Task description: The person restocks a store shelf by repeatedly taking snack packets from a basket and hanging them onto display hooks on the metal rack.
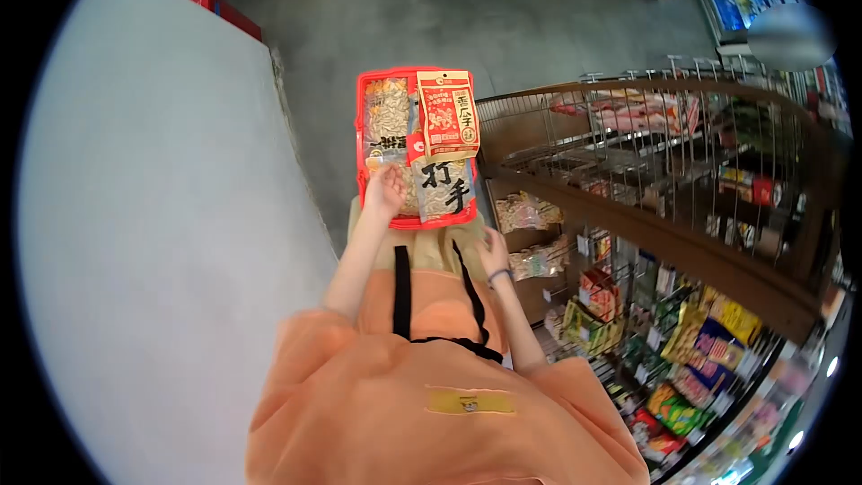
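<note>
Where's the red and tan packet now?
In the head view, the red and tan packet lies at the red basket's upper right, just above the packet with large black characters.

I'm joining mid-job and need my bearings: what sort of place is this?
Probably a shop, likely a grocery or snack store: shelves lined with colourful snack bags, a brown wire-sided rack of goods, and a red basket holding printed packets.

Red basket: open-topped, loaded with bagged food. Red-and-tan packet: face up at far right, lapping over the rim. Grey bag: bold black characters, below the packet. Clear bag: pale contents visible, far left.
</note>
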